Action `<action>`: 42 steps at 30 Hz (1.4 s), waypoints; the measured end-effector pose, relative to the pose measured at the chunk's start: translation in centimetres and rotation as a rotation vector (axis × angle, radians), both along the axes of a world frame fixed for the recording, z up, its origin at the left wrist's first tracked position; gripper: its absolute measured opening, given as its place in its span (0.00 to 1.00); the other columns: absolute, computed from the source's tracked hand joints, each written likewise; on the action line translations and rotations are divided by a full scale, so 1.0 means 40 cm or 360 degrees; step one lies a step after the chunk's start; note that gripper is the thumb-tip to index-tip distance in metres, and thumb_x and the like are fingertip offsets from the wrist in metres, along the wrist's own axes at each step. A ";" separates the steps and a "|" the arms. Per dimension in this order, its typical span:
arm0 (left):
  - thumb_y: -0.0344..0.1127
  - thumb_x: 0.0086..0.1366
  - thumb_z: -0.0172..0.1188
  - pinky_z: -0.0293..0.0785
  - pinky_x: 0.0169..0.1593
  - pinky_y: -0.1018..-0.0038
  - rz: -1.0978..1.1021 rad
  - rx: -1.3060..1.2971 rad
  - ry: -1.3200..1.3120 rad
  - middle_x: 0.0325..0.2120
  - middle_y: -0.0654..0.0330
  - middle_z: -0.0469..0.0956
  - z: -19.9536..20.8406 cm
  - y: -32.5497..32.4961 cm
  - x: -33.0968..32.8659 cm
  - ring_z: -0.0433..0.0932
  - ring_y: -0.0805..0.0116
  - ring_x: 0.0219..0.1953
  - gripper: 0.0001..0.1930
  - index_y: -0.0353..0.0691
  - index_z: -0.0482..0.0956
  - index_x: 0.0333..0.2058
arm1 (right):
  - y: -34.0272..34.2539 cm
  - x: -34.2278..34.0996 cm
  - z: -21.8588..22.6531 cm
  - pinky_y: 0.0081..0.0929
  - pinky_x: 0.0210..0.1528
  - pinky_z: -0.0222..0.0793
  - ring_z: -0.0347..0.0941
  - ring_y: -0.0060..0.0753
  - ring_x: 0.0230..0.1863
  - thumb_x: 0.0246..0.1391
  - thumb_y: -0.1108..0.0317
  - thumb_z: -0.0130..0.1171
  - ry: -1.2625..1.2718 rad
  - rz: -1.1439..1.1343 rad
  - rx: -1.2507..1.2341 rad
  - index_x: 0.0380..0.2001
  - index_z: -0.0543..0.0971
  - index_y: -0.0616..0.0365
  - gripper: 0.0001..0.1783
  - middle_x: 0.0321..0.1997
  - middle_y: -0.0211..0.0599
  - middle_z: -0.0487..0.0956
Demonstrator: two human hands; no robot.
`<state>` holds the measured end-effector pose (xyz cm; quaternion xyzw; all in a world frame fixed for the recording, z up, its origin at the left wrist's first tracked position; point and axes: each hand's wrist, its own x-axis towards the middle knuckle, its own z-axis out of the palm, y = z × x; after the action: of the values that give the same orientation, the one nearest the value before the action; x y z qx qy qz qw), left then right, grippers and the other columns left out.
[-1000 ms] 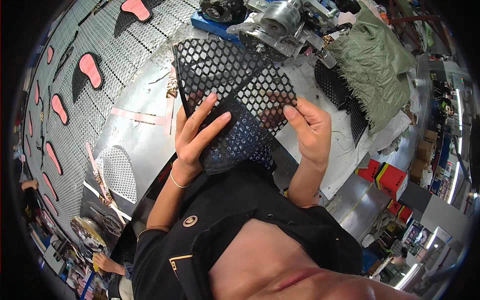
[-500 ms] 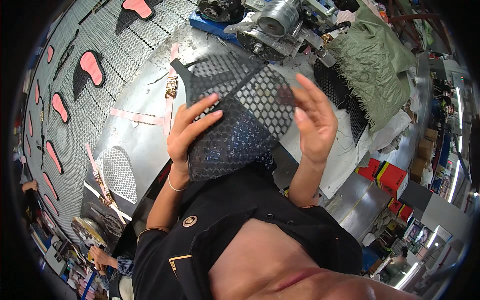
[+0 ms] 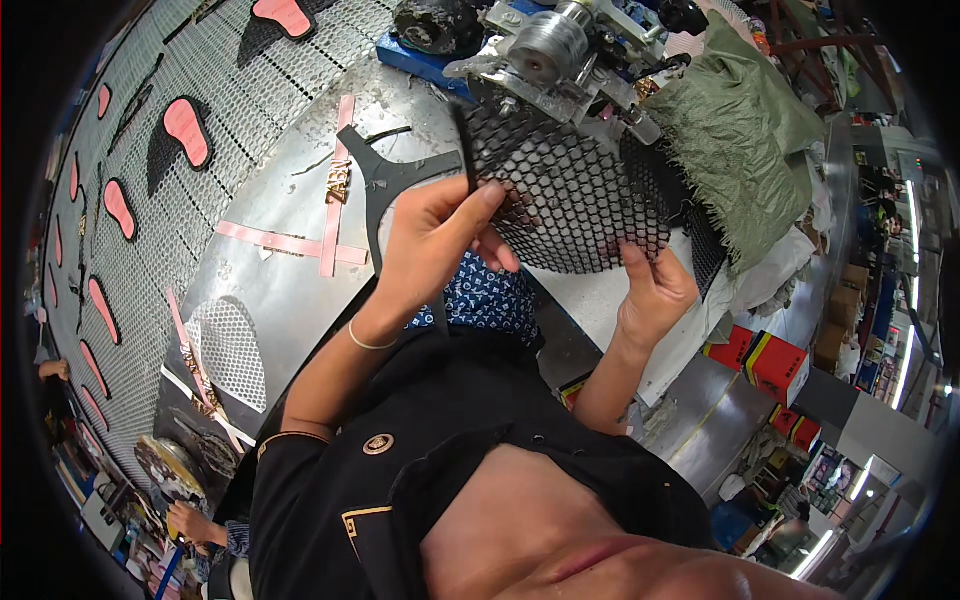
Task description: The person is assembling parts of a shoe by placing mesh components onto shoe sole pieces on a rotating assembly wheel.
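A black honeycomb mesh piece (image 3: 575, 190) is stretched between my two hands, raised above the worktop's edge. My left hand (image 3: 435, 240) pinches its dark left edge between thumb and fingers. At the lower right corner, my right hand (image 3: 655, 298) grips the mesh with thumb and fingertips. Beside my left hand lies a flat black forked strip (image 3: 378, 175), partly hidden behind that hand. Further left, pink straps with gold metal letters (image 3: 338, 190) rest on the metal worktop (image 3: 285, 185).
A machine with a silver wheel (image 3: 548, 48) stands at the back, next to a green woven sack (image 3: 745, 140). Pink sole shapes (image 3: 186, 132) lie on a mesh-covered conveyor at left. A white mesh piece (image 3: 232, 345) sits nearer. Another person's hand (image 3: 192, 522) shows at lower left.
The mesh has swung to the right and opened out, uncovering the forked strip. My left hand has moved right along with it; my right hand has lowered and closed on its corner.
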<state>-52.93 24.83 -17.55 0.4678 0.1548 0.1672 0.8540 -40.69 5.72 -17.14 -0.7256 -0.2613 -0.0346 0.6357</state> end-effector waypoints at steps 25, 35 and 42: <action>0.46 0.66 0.58 0.62 0.15 0.84 0.0316 -0.0031 0.0158 0.18 0.61 0.78 0.005 0.082 0.013 0.73 0.77 0.11 0.19 0.33 0.79 0.25 | 0.102 0.035 0.030 0.16 0.22 0.43 0.52 0.09 0.22 0.53 0.69 0.66 0.0345 0.0382 -0.0203 0.15 0.67 0.60 0.20 0.18 0.16 0.64; 0.40 0.65 0.59 0.55 0.13 0.82 0.0263 -0.0171 0.0294 0.16 0.57 0.78 -0.054 0.017 -0.089 0.61 0.80 0.07 0.16 0.32 0.78 0.24 | 0.218 0.030 0.082 0.11 0.23 0.48 0.56 0.06 0.22 0.55 0.69 0.63 0.0392 0.0478 -0.0378 0.20 0.76 0.63 0.13 0.20 0.16 0.69; 0.56 0.73 0.34 0.62 0.21 0.79 -0.0302 -0.0454 0.0067 0.17 0.54 0.77 -0.055 -0.085 -0.077 0.67 0.74 0.12 0.31 0.38 0.76 0.25 | 0.165 0.041 0.110 0.12 0.30 0.60 0.67 0.12 0.25 0.57 0.70 0.60 0.0288 0.0391 -0.0268 0.27 0.80 0.67 0.10 0.23 0.26 0.76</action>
<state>-56.01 21.42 -19.76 0.3576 0.1499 0.0523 0.9203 -39.03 12.31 -12.72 -0.7389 -0.2917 0.1309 0.5931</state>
